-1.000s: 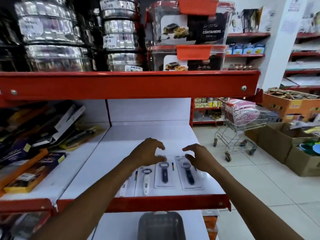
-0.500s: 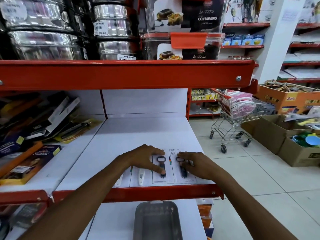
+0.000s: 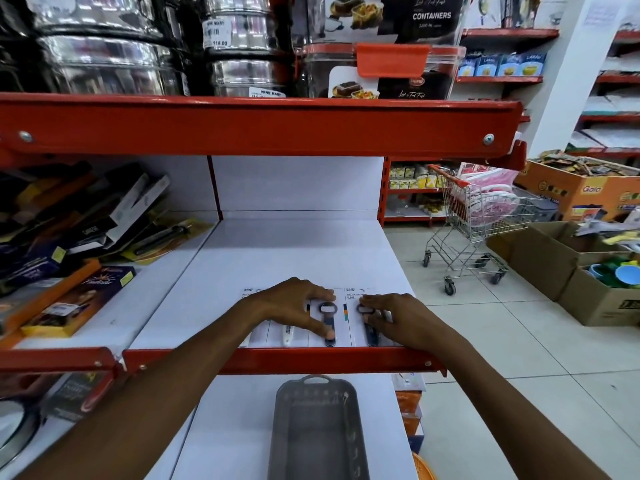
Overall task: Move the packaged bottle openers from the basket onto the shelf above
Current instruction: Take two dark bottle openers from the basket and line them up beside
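Four packaged bottle openers (image 3: 329,322) lay in a row on the white shelf (image 3: 294,251) at centre frame; the left hand (image 3: 294,306) and right hand (image 3: 394,315) pressed flat on them, fingers spread, grasping nothing, above the grey basket (image 3: 317,427) at bottom centre

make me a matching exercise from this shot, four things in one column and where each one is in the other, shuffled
Things:
1. grey basket
2. shopping trolley
3. steel tins
4. packaged bottle openers

Places:
A. on the white shelf, under the left hand and right hand
B. on the top red shelf
C. on the shelf below the hands
D. out on the tiled aisle floor

Pairs: 1-C, 2-D, 3-B, 4-A
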`<state>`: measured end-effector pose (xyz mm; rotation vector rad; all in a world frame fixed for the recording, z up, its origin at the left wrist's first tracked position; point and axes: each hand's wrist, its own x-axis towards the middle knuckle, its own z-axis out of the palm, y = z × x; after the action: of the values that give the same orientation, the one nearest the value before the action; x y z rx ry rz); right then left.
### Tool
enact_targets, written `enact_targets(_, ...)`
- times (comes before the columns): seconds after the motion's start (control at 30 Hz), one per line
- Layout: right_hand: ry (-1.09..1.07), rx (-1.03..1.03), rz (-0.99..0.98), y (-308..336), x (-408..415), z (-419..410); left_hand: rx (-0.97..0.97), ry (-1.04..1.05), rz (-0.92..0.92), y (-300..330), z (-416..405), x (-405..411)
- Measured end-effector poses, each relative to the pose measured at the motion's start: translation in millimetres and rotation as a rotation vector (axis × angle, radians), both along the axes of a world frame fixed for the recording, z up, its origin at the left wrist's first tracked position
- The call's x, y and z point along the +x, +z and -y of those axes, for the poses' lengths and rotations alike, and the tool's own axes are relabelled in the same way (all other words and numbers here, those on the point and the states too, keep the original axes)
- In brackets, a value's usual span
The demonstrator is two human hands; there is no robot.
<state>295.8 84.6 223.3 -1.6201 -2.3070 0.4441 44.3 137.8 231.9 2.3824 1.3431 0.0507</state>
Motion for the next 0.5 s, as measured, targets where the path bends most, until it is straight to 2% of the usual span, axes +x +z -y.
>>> enact_targets(0.17, -0.007, -0.010, 0.025, 2.9, -1.0, 1.6, -0.003, 0.003, 0.003, -1.7, -0.5, -3.0)
enact_targets(0.3, -0.017, 0.045, 0.013, 2.3, -10.2, 1.3, 0.007, 0.042, 0.085, 5.2, -1.0, -23.0)
enact_targets(0.5, 0.065, -0.001, 0.032, -2.4, -48.4, -3.0, -0.023, 0.082, -0.092, 9.3, 2.5, -64.2)
